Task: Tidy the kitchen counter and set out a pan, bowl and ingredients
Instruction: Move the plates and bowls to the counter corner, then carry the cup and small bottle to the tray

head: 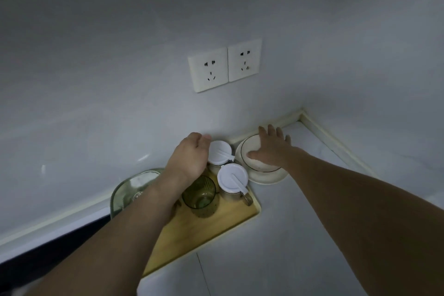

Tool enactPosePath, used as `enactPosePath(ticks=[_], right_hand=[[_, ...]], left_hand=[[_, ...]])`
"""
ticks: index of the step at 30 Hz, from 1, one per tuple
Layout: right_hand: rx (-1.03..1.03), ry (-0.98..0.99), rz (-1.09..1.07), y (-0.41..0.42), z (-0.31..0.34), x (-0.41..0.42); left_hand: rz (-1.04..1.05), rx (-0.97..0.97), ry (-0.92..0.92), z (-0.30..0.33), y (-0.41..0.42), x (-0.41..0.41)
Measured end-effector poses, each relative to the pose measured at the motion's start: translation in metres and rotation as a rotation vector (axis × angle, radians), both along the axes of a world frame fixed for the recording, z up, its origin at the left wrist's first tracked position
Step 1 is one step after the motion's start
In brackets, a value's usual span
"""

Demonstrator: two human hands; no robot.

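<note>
A white bowl [247, 151] sits on a cream plate [266, 179] by the back wall. My right hand [270, 148] lies over the bowl with fingers spread and straight. Two jars with white lids stand on a wooden tray [204, 230]: the far jar [219, 152] and the near jar [232, 178]. My left hand [191, 156] curls around the left side of the far jar; its fingertips are hidden behind the lid. A green glass cup [199, 196] stands on the tray just below my left wrist.
A clear glass dish [129, 190] lies at the tray's left end, partly under my left forearm. Two wall sockets [224, 65] are above. The counter's raised back edge [336, 139] forms a corner at the right. Grey counter [276, 247] spreads in front.
</note>
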State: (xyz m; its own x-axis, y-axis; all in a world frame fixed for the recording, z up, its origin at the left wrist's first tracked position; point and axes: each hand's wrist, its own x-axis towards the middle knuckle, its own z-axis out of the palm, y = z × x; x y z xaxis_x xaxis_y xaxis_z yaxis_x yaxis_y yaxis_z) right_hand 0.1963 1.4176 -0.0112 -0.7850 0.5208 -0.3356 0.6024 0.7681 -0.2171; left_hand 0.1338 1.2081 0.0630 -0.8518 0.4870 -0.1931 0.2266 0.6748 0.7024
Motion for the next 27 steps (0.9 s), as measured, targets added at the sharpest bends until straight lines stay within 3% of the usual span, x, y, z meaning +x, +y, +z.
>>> enactPosePath(ticks=[9,20,27], right_hand=[[0.134,0.557,0.199,-0.066,0.083,0.057],[0.094,0.585,0.397,-0.214,0.134,0.126],[-0.014,0.545,0.592,-0.349,0.129,0.172]], left_hand=[[-0.091,-0.216,0.292,0.042,-0.075,0.049],[-0.043,-0.315,0.547,0.071,-0.209,0.15],[0.155,-0.419,0.486,0.079,-0.35,0.22]])
